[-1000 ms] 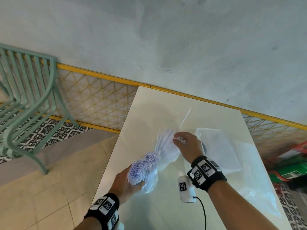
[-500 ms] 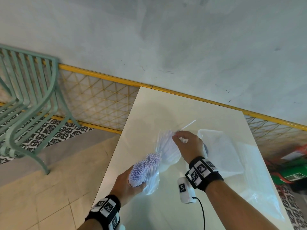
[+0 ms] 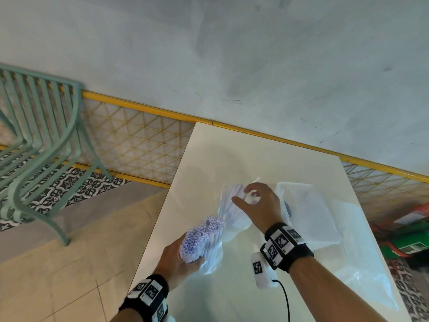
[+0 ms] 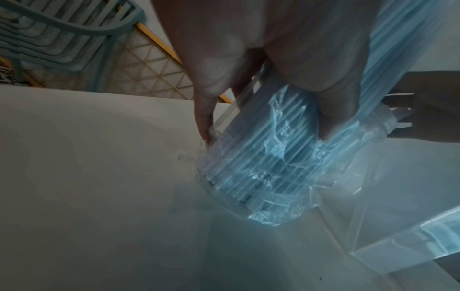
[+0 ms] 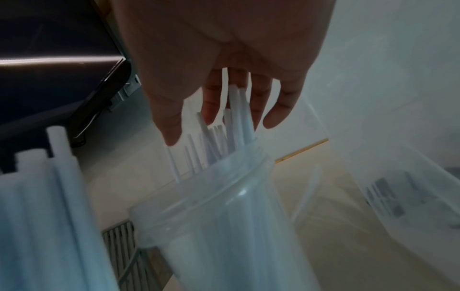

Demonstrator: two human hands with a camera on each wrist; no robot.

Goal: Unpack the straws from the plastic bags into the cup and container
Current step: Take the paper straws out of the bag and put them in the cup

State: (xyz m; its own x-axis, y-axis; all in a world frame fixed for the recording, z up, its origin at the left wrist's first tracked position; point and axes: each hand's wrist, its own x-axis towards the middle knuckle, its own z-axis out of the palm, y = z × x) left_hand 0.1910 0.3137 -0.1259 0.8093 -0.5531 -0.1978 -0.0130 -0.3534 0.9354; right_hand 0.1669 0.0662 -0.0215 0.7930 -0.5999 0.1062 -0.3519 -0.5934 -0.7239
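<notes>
My left hand (image 3: 185,259) grips a bundle of pale lilac straws (image 3: 202,238) still wrapped in a clear plastic bag, tilted with the open ends toward me. In the left wrist view the fingers (image 4: 331,110) curl round the bagged straws (image 4: 261,161), whose lower end rests on the table. My right hand (image 3: 248,198) hovers with spread fingers over a clear cup (image 3: 232,212) that holds several straws. In the right wrist view the straight fingers (image 5: 278,110) sit just above the straw tips (image 5: 236,118) standing in the cup (image 5: 224,226). A clear container (image 3: 308,217) lies right of the cup.
The white table (image 3: 232,154) ends close to my left hand. A loose clear plastic bag (image 3: 371,263) lies at its right side. A green metal chair (image 3: 46,147) and a yellow mesh fence (image 3: 139,140) stand to the left; green and red boxes (image 3: 413,242) sit on the floor, right.
My right hand pinched a single straw above the cup, lowered it in and let go; its fingers are now spread. The left hand keeps the bagged bundle.
</notes>
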